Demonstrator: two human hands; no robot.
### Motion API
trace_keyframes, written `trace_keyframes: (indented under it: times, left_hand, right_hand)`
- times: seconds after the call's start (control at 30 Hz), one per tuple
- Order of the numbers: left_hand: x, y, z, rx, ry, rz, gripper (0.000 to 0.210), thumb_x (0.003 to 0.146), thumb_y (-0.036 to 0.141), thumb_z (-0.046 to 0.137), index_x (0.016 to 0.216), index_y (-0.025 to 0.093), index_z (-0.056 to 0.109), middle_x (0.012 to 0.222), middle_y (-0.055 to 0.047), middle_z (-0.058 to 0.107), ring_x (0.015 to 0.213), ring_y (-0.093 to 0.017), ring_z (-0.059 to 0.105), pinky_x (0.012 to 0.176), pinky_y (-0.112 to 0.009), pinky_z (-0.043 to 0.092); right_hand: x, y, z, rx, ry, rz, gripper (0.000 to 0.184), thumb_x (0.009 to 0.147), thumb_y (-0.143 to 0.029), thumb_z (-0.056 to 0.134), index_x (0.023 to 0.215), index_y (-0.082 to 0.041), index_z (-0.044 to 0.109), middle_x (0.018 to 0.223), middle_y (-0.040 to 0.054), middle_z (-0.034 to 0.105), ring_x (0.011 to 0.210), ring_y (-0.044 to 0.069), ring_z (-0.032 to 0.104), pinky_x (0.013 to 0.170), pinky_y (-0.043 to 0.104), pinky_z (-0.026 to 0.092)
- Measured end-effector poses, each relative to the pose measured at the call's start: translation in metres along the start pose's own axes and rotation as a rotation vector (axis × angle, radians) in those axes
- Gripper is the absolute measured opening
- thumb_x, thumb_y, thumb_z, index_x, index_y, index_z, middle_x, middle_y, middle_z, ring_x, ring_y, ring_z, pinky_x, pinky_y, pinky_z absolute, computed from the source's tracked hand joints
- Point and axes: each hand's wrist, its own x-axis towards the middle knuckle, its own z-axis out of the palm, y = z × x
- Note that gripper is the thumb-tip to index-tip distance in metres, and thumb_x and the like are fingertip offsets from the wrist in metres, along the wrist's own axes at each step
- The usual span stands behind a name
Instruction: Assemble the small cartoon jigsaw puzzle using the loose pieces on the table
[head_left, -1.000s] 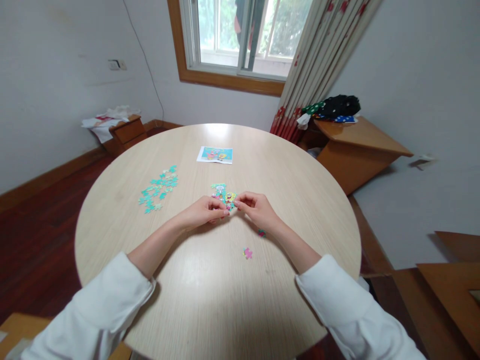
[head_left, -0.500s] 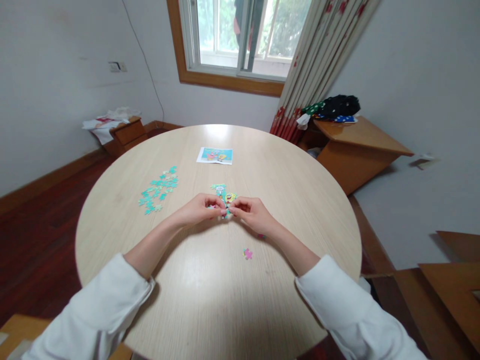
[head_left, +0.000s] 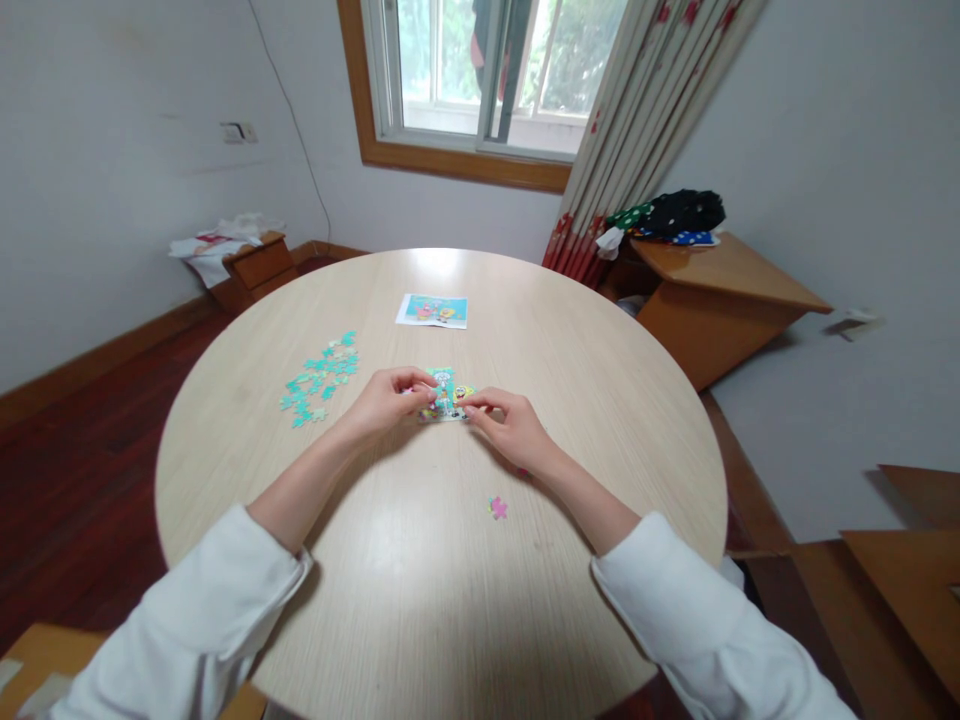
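A partly joined jigsaw puzzle (head_left: 444,392) with cartoon figures lies on the round table between my hands. My left hand (head_left: 391,402) pinches its left side, thumb and fingers covering part of the picture. On the other side, my right hand (head_left: 513,424) has its thumb and fingertips closed at the right edge, by the yellow figure. A loose pink puzzle piece (head_left: 498,507) lies nearer to me, below my right hand. Another small pink piece (head_left: 523,471) is mostly hidden by my right wrist.
Several loose turquoise puzzle pieces (head_left: 321,380) are spread on the left of the table (head_left: 420,620). A printed reference picture (head_left: 433,312) lies toward the far side. Beyond the table stand a small cabinet (head_left: 259,265) at left and a wooden desk (head_left: 720,290) with cloths at right.
My left hand has shifted up and slightly left, and the gap between my hands has widened. More of the joined puzzle shows, its lower edge now visible. The loose pieces stay put.
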Motion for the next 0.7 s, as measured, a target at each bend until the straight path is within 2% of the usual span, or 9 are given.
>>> trace_keyframes:
  times: [0.07,0.13,0.23,0.3,0.4,0.5,0.7]
  left_hand:
    - [0.005,-0.005,-0.008,-0.006,0.178,0.001,0.03,0.055,0.036,0.079,0.07,0.013,0.065,0.055,0.003,0.056,0.049,-0.007,0.041,0.049,-0.023,0.029]
    - [0.009,-0.01,-0.014,-0.015,0.281,0.01,0.031,0.053,0.036,0.08,0.067,0.014,0.064,0.053,0.003,0.055,0.049,-0.008,0.043,0.049,-0.023,0.03]
    - [0.013,-0.016,-0.021,-0.002,0.334,0.012,0.031,0.053,0.036,0.081,0.064,0.014,0.062,0.053,0.002,0.055,0.05,-0.008,0.045,0.049,-0.023,0.031]
    - [0.014,-0.018,-0.021,0.021,0.33,0.014,0.03,0.053,0.036,0.081,0.064,0.014,0.063,0.054,0.002,0.056,0.051,-0.009,0.046,0.051,-0.024,0.033]
    - [0.016,-0.022,-0.021,0.062,0.339,0.023,0.026,0.054,0.033,0.079,0.063,0.014,0.064,0.057,0.0,0.06,0.053,-0.01,0.048,0.053,-0.025,0.035]
    - [0.018,-0.024,-0.02,0.093,0.357,0.042,0.019,0.055,0.028,0.076,0.061,0.014,0.064,0.06,-0.001,0.063,0.056,-0.011,0.05,0.057,-0.025,0.037]
    - [0.017,-0.023,-0.018,0.166,0.318,0.061,0.013,0.058,0.025,0.073,0.06,0.014,0.066,0.06,-0.002,0.065,0.058,-0.012,0.054,0.061,-0.026,0.039]
  right_hand:
    - [-0.002,-0.002,-0.002,-0.165,-0.032,-0.058,0.023,0.087,-0.024,0.053,0.099,-0.021,0.072,0.11,0.0112,0.072,0.107,0.022,0.064,0.097,0.044,0.042]
    - [-0.004,-0.004,-0.004,-0.322,-0.121,-0.085,0.029,0.09,-0.02,0.049,0.112,-0.02,0.069,0.129,0.0136,0.063,0.126,0.026,0.053,0.107,0.052,0.031]
    - [-0.006,-0.009,-0.004,-0.503,-0.28,-0.081,0.037,0.094,-0.021,0.045,0.127,-0.02,0.06,0.145,0.0142,0.047,0.141,0.027,0.035,0.112,0.058,0.018]
    - [-0.006,-0.011,-0.004,-0.568,-0.386,-0.067,0.039,0.095,-0.025,0.044,0.132,-0.018,0.055,0.148,0.0149,0.043,0.142,0.028,0.032,0.114,0.059,0.015]
    - [-0.006,-0.014,-0.005,-0.602,-0.476,-0.06,0.041,0.096,-0.029,0.045,0.135,-0.018,0.052,0.148,0.0145,0.044,0.141,0.027,0.034,0.114,0.058,0.016]
    - [-0.006,-0.016,-0.006,-0.594,-0.488,-0.093,0.039,0.096,-0.03,0.046,0.133,-0.021,0.054,0.146,0.0126,0.048,0.14,0.027,0.037,0.113,0.057,0.02]
    - [-0.008,-0.022,-0.008,-0.537,-0.504,-0.198,0.026,0.095,-0.029,0.05,0.112,-0.019,0.066,0.133,0.0134,0.059,0.129,0.025,0.048,0.105,0.049,0.031]
